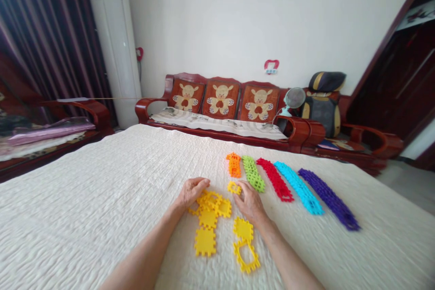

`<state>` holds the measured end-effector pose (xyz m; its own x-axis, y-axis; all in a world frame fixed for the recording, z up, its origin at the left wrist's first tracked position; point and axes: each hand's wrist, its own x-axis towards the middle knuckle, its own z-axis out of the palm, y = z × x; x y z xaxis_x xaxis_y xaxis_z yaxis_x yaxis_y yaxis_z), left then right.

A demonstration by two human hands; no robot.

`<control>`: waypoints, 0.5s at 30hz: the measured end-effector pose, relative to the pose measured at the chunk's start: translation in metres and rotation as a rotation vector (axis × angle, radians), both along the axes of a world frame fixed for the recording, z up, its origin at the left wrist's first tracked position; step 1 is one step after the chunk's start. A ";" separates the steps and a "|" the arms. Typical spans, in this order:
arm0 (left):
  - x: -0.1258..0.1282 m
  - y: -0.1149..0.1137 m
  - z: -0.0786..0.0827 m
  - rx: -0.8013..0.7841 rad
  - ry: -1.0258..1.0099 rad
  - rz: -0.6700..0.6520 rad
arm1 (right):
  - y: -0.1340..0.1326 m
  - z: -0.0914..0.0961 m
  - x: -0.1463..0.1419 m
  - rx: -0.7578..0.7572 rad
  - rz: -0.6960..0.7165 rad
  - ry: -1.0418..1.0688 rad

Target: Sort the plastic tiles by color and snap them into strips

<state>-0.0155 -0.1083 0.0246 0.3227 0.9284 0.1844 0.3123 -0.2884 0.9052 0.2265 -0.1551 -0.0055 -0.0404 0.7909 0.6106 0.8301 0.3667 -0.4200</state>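
Note:
My right hand [250, 201] is closed, with its thumb and fingertips at the edge of a small yellow notched frame tile [234, 187]. My left hand [193, 191] is curled at the upper left of a heap of yellow interlocking tiles [208, 218], thumb and fingers close together. Whatever lies under its fingers is hidden. Below the heap is a solid yellow square tile [205, 242]. Nearer to me than my right hand lie another solid yellow tile [244, 229] and a yellow frame tile with an open middle [255, 256], touching each other.
To the right, overlapping rows of notched tiles lie side by side: orange [234, 166], green [253, 173], red [276, 180], light blue [299, 188] and purple [329, 198]. A pale quilted cover [102, 199] spreads beneath everything. Beyond stands a wooden sofa [149, 108] with bear cushions.

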 end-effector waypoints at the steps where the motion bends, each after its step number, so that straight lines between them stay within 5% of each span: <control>1: -0.001 0.002 0.000 -0.038 -0.064 0.036 | 0.001 0.000 0.001 -0.006 0.003 -0.009; 5: -0.004 0.011 -0.002 -0.183 -0.285 0.135 | 0.005 -0.002 0.002 0.000 0.016 -0.042; 15: -0.001 0.011 -0.002 -0.253 -0.379 0.195 | 0.008 0.000 0.003 0.009 0.044 -0.083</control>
<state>-0.0164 -0.0970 0.0229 0.0926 0.9956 0.0165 -0.0257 -0.0142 0.9996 0.2290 -0.1470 -0.0058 -0.1256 0.7818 0.6107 0.8451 0.4068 -0.3469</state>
